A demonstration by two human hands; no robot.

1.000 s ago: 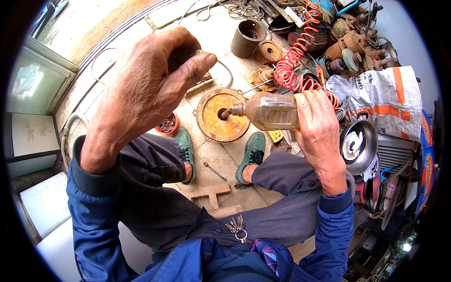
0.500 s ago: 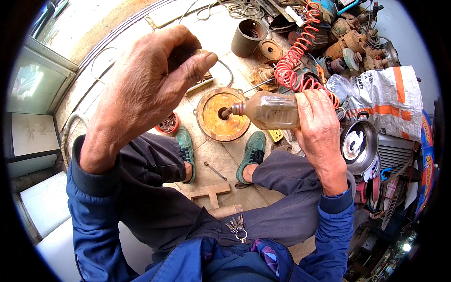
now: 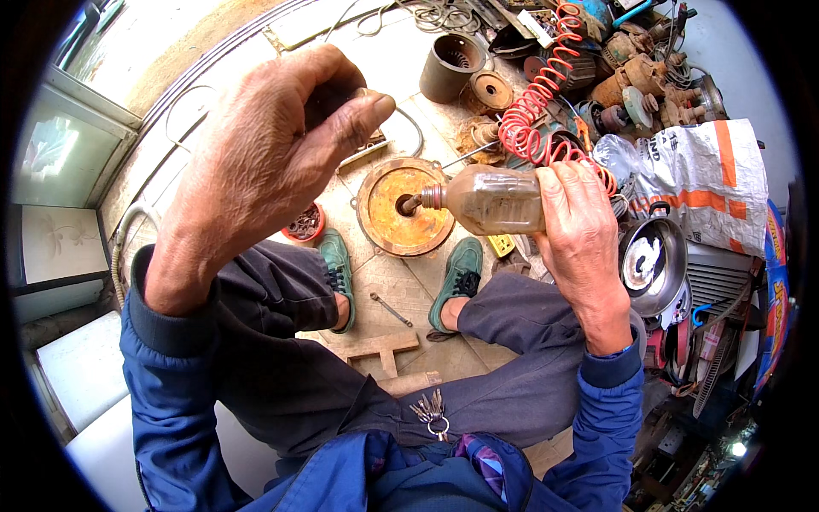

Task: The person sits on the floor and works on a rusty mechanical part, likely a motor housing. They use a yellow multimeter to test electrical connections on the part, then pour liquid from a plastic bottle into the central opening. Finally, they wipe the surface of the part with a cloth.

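Note:
My right hand (image 3: 577, 230) is wrapped round the base of a clear plastic bottle (image 3: 490, 200) with brownish, cloudy contents. The bottle lies on its side in the air, its mouth pointing left. Past the mouth, a short metal stub (image 3: 412, 204) shows at the central hole of a round, rusty yellow-brown metal disc (image 3: 388, 229) on the floor; whether bottle and stub touch, I cannot tell. My left hand (image 3: 264, 162) is raised on the left, nearer to me than the disc. Its fingers curl inward with the thumb over them, hiding anything inside.
Between my green shoes lies a spanner (image 3: 391, 310), with a wooden piece (image 3: 375, 348) closer to me. A red pot (image 3: 317, 224) stands by my left shoe. Beyond the bottle are a metal cylinder (image 3: 444, 77), a red coiled hose (image 3: 520, 128), rusty motor parts (image 3: 636, 81) and a metal pan (image 3: 674, 286).

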